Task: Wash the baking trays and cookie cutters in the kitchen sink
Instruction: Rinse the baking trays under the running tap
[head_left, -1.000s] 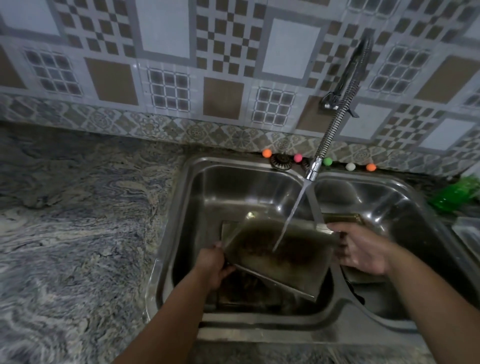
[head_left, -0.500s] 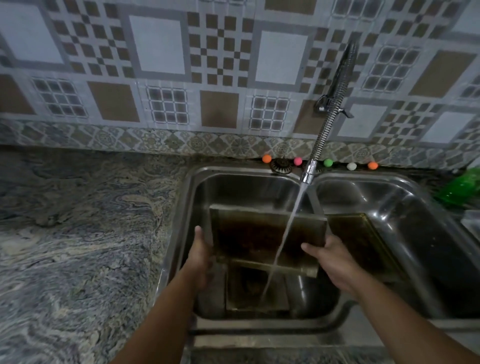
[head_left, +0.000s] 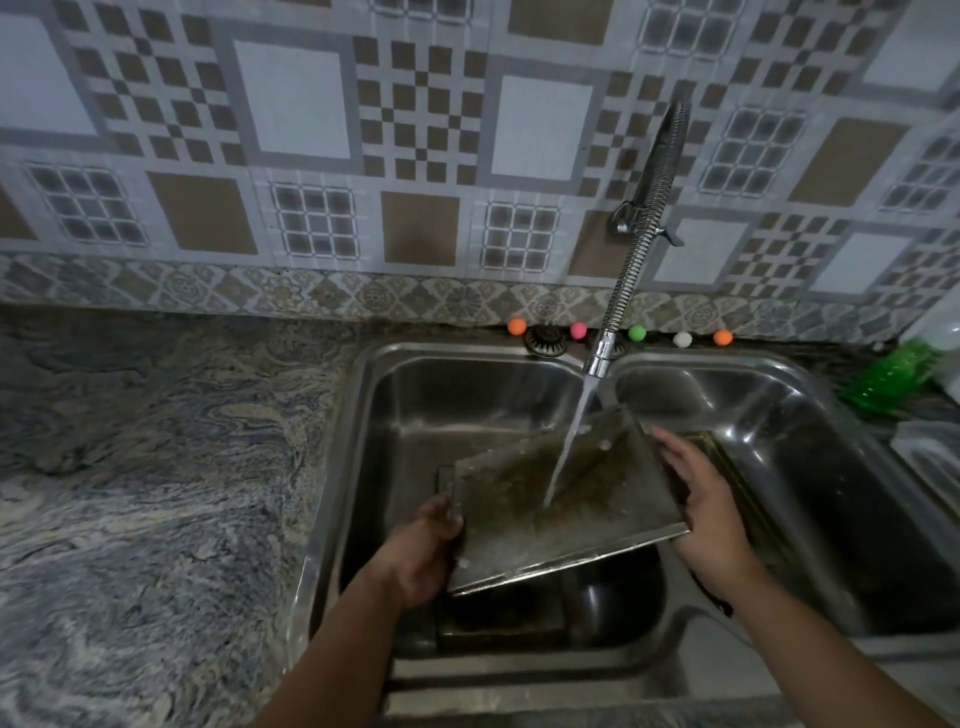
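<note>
Both of your hands grip one baking tray (head_left: 561, 499) by opposite edges: your left hand (head_left: 423, 558) curls around its near-left corner, and your right hand (head_left: 709, 512) clasps the right edge, fingers lying along the rim and wrapping underneath. You hold it over the left basin of the sink (head_left: 332, 499), tilted so the left side sits low and the far-right corner rides high. A moment ago the tray stood nearly upright, facing you, with the stream passing in front of it; half a second before that it was tipped the other way. Now you have swung it flat enough that the water (head_left: 566, 452) lands near the middle of its dark, stained surface. I read that as a rinse in progress: you are rocking the tray so the flow sweeps each part. The brown residue looks largely intact, so scrubbing probably lies ahead.

Below it, another tray (head_left: 498, 618) lies on the floor of the left basin, and a third (head_left: 727, 467) leans in the right basin just beyond your right hand. No cookie cutters can be made out from here.

Farther back, the spring-necked faucet (head_left: 636, 270) reaches down from the wall. Small coloured balls (head_left: 636, 332) line the ledge behind the sink, and a green object (head_left: 888, 379) sits at far right.
</note>
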